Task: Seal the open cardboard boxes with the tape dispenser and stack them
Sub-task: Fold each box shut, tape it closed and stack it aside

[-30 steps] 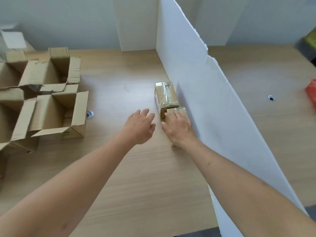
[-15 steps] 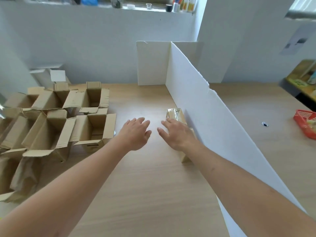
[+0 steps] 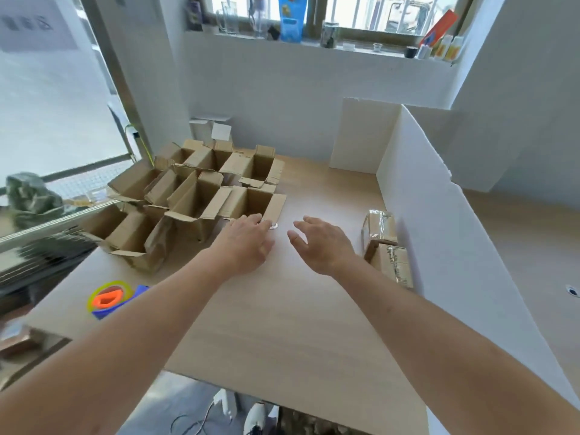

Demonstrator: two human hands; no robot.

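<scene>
Table (image 3: 282, 324): right hand (image 3: 320, 244) off taped boxes (image 3: 387, 246), now hovering open.

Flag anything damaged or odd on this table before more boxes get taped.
The white divider board has a chipped, notched top edge about midway along. Among the open cardboard boxes, the nearest ones have crumpled, ragged flaps. The two sealed boxes against the board sit end to end, not stacked.
</scene>
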